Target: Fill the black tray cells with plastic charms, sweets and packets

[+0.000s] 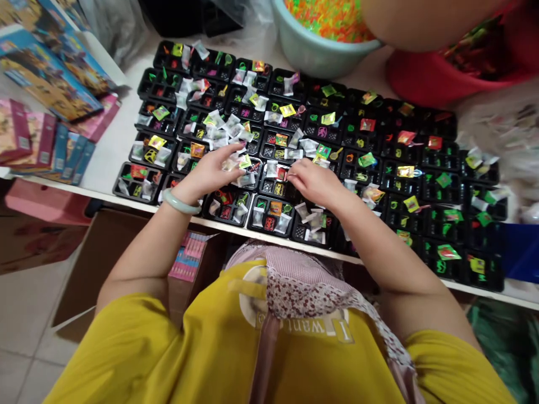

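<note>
Black compartment trays (269,221) stand in close rows, holding small plastic toys and packets. My left hand (210,171), with a pale bangle at its wrist, reaches over the trays beside a heap of white-wrapped packets (223,129). Its thumb and forefinger are apart, with packets visible between them; whether it touches them I cannot tell. My right hand (315,180) is closed, fingertips pinched together at a tray near the front middle. A red packet (282,173) lies right by those fingertips. What the pinch holds is hidden.
Behind the trays stand a pale blue basin (322,56) of orange and green pieces and a red basin (415,78). Printed boxes (46,73) are stacked at the left. An open cardboard box (101,264) sits below the table edge. A rounded tan shape blocks the top right.
</note>
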The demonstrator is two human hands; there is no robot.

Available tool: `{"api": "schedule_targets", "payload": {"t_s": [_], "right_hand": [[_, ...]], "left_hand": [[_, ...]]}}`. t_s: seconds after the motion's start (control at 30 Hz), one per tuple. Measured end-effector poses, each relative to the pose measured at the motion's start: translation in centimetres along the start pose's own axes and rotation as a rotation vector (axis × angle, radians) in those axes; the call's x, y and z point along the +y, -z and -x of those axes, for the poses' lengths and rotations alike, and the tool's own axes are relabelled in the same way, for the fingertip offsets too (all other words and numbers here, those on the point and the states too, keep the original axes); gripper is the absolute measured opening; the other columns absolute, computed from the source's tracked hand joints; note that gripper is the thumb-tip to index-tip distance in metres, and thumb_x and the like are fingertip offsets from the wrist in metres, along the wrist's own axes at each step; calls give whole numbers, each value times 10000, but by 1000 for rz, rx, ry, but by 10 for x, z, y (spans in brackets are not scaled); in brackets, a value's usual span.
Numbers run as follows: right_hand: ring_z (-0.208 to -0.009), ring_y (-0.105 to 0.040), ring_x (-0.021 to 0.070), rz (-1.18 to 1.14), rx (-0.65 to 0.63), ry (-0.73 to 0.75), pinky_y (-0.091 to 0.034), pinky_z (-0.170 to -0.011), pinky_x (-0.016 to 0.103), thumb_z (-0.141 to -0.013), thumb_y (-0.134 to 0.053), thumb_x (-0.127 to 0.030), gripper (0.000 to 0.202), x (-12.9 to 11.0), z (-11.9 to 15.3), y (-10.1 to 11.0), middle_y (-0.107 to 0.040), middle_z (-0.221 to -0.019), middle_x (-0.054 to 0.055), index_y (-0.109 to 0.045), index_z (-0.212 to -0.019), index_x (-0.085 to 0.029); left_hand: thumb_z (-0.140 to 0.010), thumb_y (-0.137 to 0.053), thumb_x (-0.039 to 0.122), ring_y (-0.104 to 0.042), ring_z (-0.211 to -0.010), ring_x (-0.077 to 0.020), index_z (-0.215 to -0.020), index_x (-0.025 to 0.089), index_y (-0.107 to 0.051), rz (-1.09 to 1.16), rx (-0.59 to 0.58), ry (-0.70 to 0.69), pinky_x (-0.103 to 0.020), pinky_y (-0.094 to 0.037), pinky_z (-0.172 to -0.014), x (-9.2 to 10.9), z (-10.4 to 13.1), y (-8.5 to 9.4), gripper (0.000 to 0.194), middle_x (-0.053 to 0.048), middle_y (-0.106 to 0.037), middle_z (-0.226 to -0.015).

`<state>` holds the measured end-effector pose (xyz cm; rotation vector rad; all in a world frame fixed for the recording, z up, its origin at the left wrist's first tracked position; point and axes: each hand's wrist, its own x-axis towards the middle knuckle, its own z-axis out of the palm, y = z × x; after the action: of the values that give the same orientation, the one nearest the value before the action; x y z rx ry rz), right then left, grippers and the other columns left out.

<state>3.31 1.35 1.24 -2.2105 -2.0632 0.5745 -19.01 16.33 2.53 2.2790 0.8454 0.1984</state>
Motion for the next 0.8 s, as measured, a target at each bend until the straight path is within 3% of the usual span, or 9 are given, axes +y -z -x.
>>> {"api": "schedule_targets", "payload": {"t_s": [0.23, 0.43, 0.6, 0.8], "right_hand": [[-1002, -573, 238, 141, -46, 101, -366, -664, 283, -901, -526, -273, 346, 6, 8, -11, -565, -1164, 112, -591, -1240, -241], [-1007, -580, 224, 46, -51, 63, -409, -701, 285, -873, -479, -142, 369, 17, 11, -5, -575, -1175, 97, -617, -1202, -238], [-1071, -559, 253, -23, 95, -6, -430, -766, 319, -917, -474, -259, 294, 1, -14, 3, -573, -1216, 101, -634, -1161, -224], [-1015, -586, 272, 24, 52, -50, -434, -752, 336, -914, -520, -356, 371, -24, -45, -3, -558, -1227, 134, -582, -1243, -196]], "left_hand": [[-772, -592, 251, -584, -1026, -200, -1125, 145, -594, -92, -69, -80, -319, -434, -920, 22, -36, -18, 369, -86, -642, -1112], [-775, -598, 320, -579, -1020, -209, -1098, 144, -588, -79, -40, -63, -319, -439, -900, 8, -33, -13, 368, -79, -642, -1103], [-762, -614, 335, -586, -1005, -205, -1101, 142, -592, -75, 10, -7, -312, -437, -909, -2, -27, -8, 391, -77, -654, -1099], [-780, -600, 365, -590, -1016, -210, -1127, 156, -584, -101, -11, -18, -308, -444, -882, 1, -23, -8, 406, -72, -653, -1105]]}}
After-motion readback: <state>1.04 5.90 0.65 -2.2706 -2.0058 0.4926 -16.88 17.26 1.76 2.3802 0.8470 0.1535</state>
